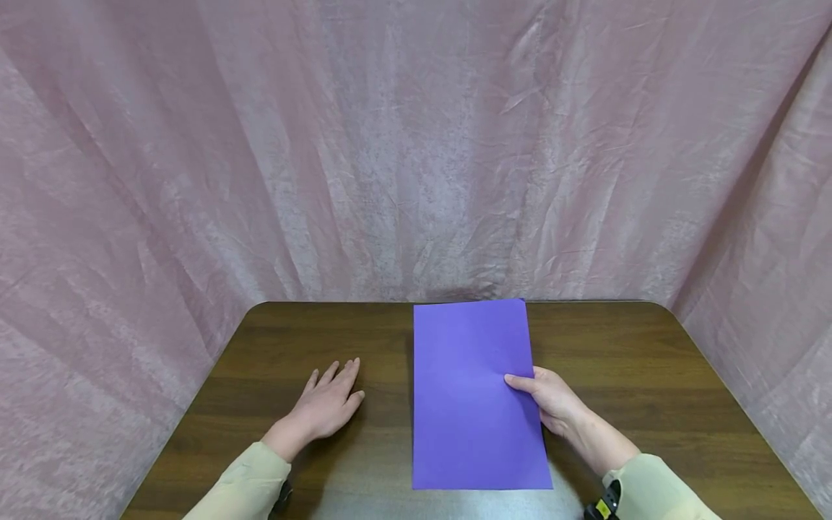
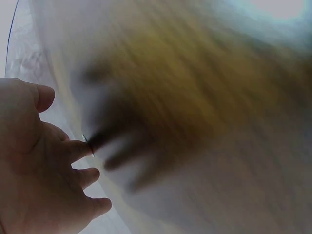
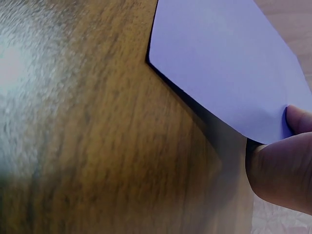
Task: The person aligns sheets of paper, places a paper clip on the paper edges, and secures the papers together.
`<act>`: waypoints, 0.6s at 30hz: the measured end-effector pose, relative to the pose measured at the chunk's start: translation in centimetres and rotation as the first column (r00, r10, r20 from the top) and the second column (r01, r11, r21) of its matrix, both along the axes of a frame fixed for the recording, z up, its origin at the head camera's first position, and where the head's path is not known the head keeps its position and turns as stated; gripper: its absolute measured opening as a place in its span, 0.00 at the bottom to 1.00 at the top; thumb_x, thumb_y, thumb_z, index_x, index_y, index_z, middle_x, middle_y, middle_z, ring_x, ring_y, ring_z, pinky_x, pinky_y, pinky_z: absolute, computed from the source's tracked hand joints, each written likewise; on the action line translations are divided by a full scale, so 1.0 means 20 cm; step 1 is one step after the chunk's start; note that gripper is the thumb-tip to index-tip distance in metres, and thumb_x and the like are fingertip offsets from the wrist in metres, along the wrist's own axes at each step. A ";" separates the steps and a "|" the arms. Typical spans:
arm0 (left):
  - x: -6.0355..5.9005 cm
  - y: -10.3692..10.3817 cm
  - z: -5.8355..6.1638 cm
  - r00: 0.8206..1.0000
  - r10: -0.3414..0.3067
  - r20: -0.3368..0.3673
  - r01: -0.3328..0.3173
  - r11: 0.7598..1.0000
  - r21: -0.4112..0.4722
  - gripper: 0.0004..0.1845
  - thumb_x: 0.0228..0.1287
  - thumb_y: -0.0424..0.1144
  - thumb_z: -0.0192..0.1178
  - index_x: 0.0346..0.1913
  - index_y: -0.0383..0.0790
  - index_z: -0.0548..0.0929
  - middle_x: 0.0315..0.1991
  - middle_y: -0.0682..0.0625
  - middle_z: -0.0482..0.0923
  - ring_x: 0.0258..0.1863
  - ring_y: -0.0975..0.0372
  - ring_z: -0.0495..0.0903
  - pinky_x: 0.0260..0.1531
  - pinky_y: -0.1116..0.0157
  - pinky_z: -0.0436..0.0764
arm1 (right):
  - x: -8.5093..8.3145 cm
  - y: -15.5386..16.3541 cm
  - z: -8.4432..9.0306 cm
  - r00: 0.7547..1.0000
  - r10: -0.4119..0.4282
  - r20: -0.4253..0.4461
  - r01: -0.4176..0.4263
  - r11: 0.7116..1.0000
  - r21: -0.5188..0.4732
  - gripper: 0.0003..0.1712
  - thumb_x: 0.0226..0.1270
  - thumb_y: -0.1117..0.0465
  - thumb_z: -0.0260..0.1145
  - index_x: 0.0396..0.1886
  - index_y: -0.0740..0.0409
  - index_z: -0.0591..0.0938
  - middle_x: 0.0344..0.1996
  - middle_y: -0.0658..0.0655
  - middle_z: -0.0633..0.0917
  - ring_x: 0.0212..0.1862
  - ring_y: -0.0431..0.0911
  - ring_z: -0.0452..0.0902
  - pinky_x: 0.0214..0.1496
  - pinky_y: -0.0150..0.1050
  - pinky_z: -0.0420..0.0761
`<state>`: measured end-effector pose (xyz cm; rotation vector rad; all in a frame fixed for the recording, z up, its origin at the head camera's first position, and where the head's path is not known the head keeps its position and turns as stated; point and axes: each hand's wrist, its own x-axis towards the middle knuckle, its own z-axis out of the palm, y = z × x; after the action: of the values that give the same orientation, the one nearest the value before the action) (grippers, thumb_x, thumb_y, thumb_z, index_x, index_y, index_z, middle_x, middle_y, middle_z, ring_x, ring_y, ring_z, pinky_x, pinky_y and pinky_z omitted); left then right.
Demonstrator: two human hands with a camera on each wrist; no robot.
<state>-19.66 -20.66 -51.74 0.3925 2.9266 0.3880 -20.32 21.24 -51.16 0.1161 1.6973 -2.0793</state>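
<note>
A purple paper sheet [image 1: 471, 393], judged light, thin and easily creased, is pinched at its 3 o'clock edge by the right hand [image 1: 552, 401] at worktop [image 1: 650, 375] centre, while the left hand [image 1: 328, 404] is laid flat at 9 o'clock.

Solid purple paper sheet [image 1: 471, 390], dark brown wood-grain table [image 1: 650, 375], crinkled dusty-pink curtain [image 1: 390, 144], pale beige sleeves [image 1: 250, 480]

Even, soft light; sharp head view, heavily motion-blurred left wrist view, glare top right.
</note>
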 end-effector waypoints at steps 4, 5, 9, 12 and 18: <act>-0.03 0.06 0.01 1.000 0.000 0.014 0.000 1.000 0.002 0.36 0.82 0.53 0.46 0.82 0.41 0.51 0.80 0.42 0.54 0.79 0.43 0.48 0.73 0.35 0.43 | 0.00 0.01 0.00 1.000 -0.002 0.002 0.002 1.000 -0.001 0.11 0.75 0.61 0.65 0.51 0.61 0.79 0.35 0.55 0.89 0.37 0.47 0.87 0.40 0.43 0.86; -0.04 0.07 0.00 1.000 0.000 0.016 0.000 1.000 0.005 0.36 0.82 0.53 0.45 0.83 0.42 0.51 0.80 0.43 0.54 0.79 0.43 0.48 0.73 0.36 0.43 | 0.00 0.01 0.00 1.000 -0.002 0.001 0.002 1.000 0.000 0.11 0.75 0.61 0.64 0.52 0.61 0.79 0.35 0.55 0.89 0.37 0.47 0.87 0.40 0.43 0.86; -0.08 0.12 -0.01 1.000 0.001 0.023 -0.001 1.000 0.006 0.36 0.82 0.54 0.45 0.83 0.43 0.50 0.81 0.44 0.53 0.80 0.45 0.47 0.74 0.37 0.42 | 0.01 0.02 0.00 1.000 -0.003 -0.008 0.003 1.000 0.009 0.13 0.76 0.61 0.64 0.53 0.62 0.78 0.35 0.55 0.89 0.38 0.47 0.87 0.40 0.43 0.86; -0.11 0.16 -0.04 1.000 0.001 0.023 -0.001 1.000 -0.003 0.36 0.82 0.55 0.43 0.83 0.45 0.50 0.81 0.46 0.53 0.80 0.46 0.47 0.74 0.38 0.42 | 0.01 0.02 0.00 1.000 -0.003 -0.007 0.003 1.000 0.008 0.12 0.76 0.61 0.64 0.53 0.62 0.78 0.35 0.55 0.89 0.37 0.47 0.87 0.40 0.43 0.86; -0.14 0.21 -0.05 1.000 -0.011 0.020 0.011 1.000 0.027 0.35 0.81 0.53 0.43 0.83 0.43 0.50 0.80 0.44 0.54 0.79 0.44 0.48 0.74 0.37 0.41 | 0.01 0.03 -0.01 1.000 -0.001 0.000 0.001 1.000 -0.002 0.10 0.76 0.61 0.64 0.51 0.60 0.79 0.34 0.55 0.89 0.37 0.47 0.88 0.39 0.43 0.86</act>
<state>-22.38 -16.54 -52.81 0.4055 2.9010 0.4280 -20.20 21.86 -51.35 0.1170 1.6955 -2.0813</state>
